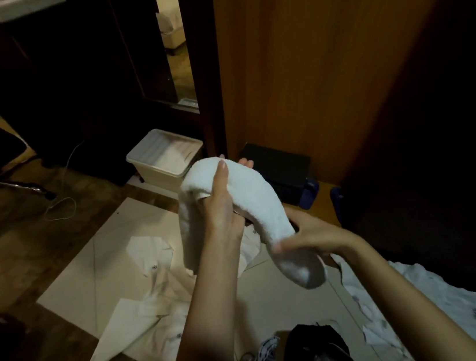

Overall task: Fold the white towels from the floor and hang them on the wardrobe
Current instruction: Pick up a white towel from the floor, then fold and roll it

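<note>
A folded white towel [253, 199] arches in the air in front of me. My left hand [218, 201] grips its upper fold, thumb on top and fingers underneath. My right hand [308, 239] pinches the lower part near the hanging end. The wooden wardrobe [321, 63] stands just behind the towel, its side panel upright. More white towels [150, 285] lie spread on the pale sheet on the floor below, and another white cloth [428, 300] lies at the lower right.
A cream plastic bin [164, 156] stands by the wardrobe's foot, beside a black box [278, 172]. An office chair base [5, 192] and a white cable [61, 203] are at the left. Dark and patterned clothes [299, 357] lie near my feet.
</note>
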{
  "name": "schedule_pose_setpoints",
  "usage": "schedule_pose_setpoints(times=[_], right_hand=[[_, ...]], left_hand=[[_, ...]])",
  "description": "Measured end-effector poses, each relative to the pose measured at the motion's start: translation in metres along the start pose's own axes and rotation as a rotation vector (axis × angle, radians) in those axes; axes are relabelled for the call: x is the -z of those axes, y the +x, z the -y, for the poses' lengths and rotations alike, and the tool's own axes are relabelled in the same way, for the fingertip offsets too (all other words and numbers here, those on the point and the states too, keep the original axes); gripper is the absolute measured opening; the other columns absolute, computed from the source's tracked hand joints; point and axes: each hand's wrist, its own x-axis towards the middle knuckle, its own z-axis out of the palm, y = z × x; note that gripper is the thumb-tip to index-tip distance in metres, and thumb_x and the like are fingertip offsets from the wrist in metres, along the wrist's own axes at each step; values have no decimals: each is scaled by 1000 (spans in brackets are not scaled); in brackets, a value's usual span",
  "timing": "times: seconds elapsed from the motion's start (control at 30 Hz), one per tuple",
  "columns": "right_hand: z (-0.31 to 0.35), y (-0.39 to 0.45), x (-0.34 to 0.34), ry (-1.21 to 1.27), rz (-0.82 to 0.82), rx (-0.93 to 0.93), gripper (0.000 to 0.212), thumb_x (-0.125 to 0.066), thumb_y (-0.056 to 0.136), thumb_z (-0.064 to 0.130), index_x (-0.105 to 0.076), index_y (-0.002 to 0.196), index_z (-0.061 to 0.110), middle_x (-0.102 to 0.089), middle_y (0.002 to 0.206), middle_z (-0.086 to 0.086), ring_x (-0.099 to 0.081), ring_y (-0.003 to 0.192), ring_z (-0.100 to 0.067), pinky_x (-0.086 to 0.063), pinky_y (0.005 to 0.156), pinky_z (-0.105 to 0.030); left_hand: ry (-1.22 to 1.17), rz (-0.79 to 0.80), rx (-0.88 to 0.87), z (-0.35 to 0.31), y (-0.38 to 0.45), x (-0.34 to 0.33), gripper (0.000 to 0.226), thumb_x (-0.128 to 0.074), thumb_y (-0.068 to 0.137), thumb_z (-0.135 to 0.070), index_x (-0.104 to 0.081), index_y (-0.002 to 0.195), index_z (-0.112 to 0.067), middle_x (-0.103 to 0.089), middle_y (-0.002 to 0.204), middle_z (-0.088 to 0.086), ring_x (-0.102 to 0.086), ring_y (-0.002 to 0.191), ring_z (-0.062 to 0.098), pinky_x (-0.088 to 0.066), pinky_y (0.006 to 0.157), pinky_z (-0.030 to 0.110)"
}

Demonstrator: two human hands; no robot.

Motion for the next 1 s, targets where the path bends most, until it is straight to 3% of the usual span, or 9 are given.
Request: schedule_pose_setpoints(times=[0.17, 0.23, 0.37, 0.47, 0.53, 0.63, 0.73, 0.83, 1.0], right_hand=[[54, 30, 32, 226, -290, 208, 47, -64, 76, 54, -57, 108, 21, -61, 108, -1, -61, 97, -11, -50, 83, -22], [66, 44, 36, 213, -323, 176, 46, -72, 76, 49, -54, 101, 15, -60, 91, -1, -61, 79, -10, -50, 70, -23], [72, 60, 49, 69, -173, -17, 44, -69, 79, 46, -62, 106, 13, -69, 99, -6, -69, 85, -18, -57, 77, -30], [78, 62, 81, 117, -82, -78, 20, -69, 83, 34, -69, 88, 14, -72, 80, 1, -68, 72, -11, -52, 64, -22], [79, 61, 108, 115, -74, -82, 13, -68, 85, 29, -69, 81, 16, -70, 71, 6, -65, 65, -7, -48, 58, -19], [75, 55, 151, 116, -75, -94, 17, -69, 83, 30, -70, 89, 14, -72, 77, 4, -66, 71, -11, -51, 64, -21], [67, 46, 204, 96, -70, -132, 35, -72, 74, 34, -71, 98, 9, -73, 93, -4, -67, 86, -20, -52, 81, -31], [62, 42, 261, 79, -78, -171, 40, -67, 70, 34, -70, 98, 6, -73, 95, -7, -67, 89, -23, -50, 88, -36], [74, 42, 355, 77, -260, -123, 31, -63, 67, 34, -67, 85, 9, -71, 77, -1, -66, 70, -15, -51, 68, -26]], left_hand=[[80, -19, -23, 6, 16, -1, 65, -65, 83, -46, -44, 141, -23, -54, 137, 6, -51, 126, 24, -37, 107, 48], [206, -147, -41, 4, 24, -9, 64, -63, 85, -48, -45, 138, -17, -54, 134, 9, -56, 117, 23, -46, 99, 41], [358, -269, -34, 6, 40, -26, 70, -62, 76, -62, -52, 126, -14, -62, 120, 10, -62, 103, 24, -49, 96, 43], [243, -169, 130, 0, 58, -42, 116, -67, 41, -84, -50, 130, -11, -60, 124, 14, -59, 110, 30, -44, 102, 47], [131, -73, 214, -3, 64, -50, 101, -65, 58, -77, -50, 132, -9, -59, 126, 20, -59, 111, 34, -46, 99, 45], [-52, -197, 239, 2, 86, -63, 78, -70, 78, -42, -35, 144, -21, -48, 140, 13, -51, 123, 27, -44, 102, 38], [-118, -193, 230, -2, 122, -103, 69, -68, 82, -47, -42, 136, -12, -53, 132, 23, -54, 114, 40, -42, 101, 53], [-39, -220, 227, -15, 145, -168, 45, -65, 88, -39, -46, 111, -5, -60, 97, 15, -58, 103, 33, -45, 92, 48], [117, -68, 66, -24, 212, -270, 63, -60, 85, -54, -44, 132, -15, -56, 131, 8, -59, 111, 22, -53, 81, 34]])
